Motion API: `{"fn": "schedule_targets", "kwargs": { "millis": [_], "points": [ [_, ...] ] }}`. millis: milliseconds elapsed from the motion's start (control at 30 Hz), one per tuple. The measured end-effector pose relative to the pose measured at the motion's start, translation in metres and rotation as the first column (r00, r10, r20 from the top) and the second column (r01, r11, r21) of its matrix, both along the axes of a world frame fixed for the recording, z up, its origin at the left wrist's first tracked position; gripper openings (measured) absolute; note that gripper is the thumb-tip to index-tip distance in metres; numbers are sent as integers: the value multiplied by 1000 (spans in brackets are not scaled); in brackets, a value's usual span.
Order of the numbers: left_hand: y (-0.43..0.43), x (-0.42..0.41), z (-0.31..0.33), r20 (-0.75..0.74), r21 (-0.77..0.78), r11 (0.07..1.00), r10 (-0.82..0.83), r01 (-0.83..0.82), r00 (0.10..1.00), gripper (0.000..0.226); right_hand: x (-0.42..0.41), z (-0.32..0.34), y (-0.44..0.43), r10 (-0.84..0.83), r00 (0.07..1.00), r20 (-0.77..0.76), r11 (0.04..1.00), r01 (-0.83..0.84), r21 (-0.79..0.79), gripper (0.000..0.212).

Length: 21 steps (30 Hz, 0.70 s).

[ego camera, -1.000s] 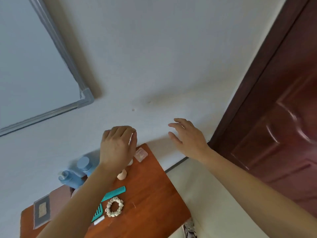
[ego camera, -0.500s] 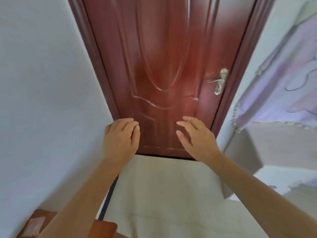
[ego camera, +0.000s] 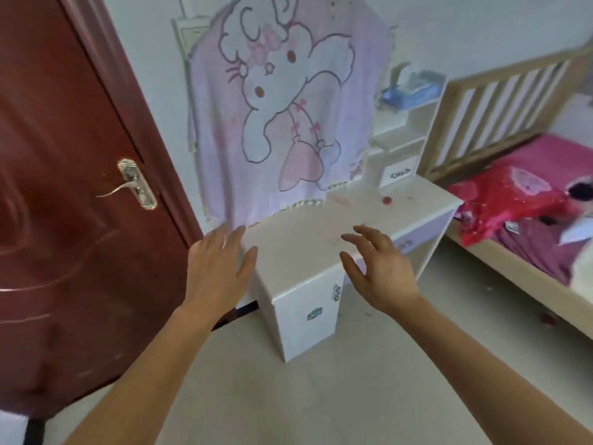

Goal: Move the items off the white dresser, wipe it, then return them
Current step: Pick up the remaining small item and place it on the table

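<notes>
The white dresser [ego camera: 308, 248] stood against the wall in the middle of the view, between a dark red door [ego camera: 64, 220] on the left and a bed [ego camera: 529, 226] on the right. Its top was nearly bare: a small red round thing [ego camera: 387, 200] lay near the back right corner, and faint reddish smears [ego camera: 340, 200] marked the surface beside it; the picture was too blurred to say what either was. At the back right of the dresser rose a small white shelf unit [ego camera: 404, 139] with a little drawer [ego camera: 399, 171] at its foot and something blue [ego camera: 410, 91] on its top shelf. A pink blanket [ego camera: 282, 107] printed with a cartoon animal hung down the wall behind the dresser, its lower edge reaching the dresser top.

Both bare hands were held out in front of the person, above the near end of the dresser. The left hand [ego camera: 218, 271] was spread flat with its fingers loosely apart, over the dresser's near left corner, and held nothing. The right hand [ego camera: 378, 271] hung over the near right edge with its fingers curled slightly and parted, also empty. Neither hand clearly touched the dresser.

A red and pink quilt [ego camera: 500, 200] lay crumpled on the bed, close to the dresser's right end. The floor [ego camera: 321, 396] was pale tile.
</notes>
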<state>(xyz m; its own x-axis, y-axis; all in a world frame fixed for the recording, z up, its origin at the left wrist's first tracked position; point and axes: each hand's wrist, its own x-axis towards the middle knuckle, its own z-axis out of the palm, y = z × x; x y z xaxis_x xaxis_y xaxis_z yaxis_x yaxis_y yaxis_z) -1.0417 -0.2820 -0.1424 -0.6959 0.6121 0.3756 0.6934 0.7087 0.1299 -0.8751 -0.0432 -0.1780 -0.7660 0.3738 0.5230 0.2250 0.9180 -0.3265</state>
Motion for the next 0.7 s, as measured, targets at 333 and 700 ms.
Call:
{"fn": "schedule_targets", "kwargs": {
  "millis": [333,700],
  "points": [
    [197,-29,-43,134,-61,957,-272,282,953,64,-13,-39,170,-210,975,77,971,217,-100,35],
    [385,-175,-65,218,-236,854,-419,464,881,64,-133,-50,323,-305,924,230,945,324,-49,40]
  ]
}}
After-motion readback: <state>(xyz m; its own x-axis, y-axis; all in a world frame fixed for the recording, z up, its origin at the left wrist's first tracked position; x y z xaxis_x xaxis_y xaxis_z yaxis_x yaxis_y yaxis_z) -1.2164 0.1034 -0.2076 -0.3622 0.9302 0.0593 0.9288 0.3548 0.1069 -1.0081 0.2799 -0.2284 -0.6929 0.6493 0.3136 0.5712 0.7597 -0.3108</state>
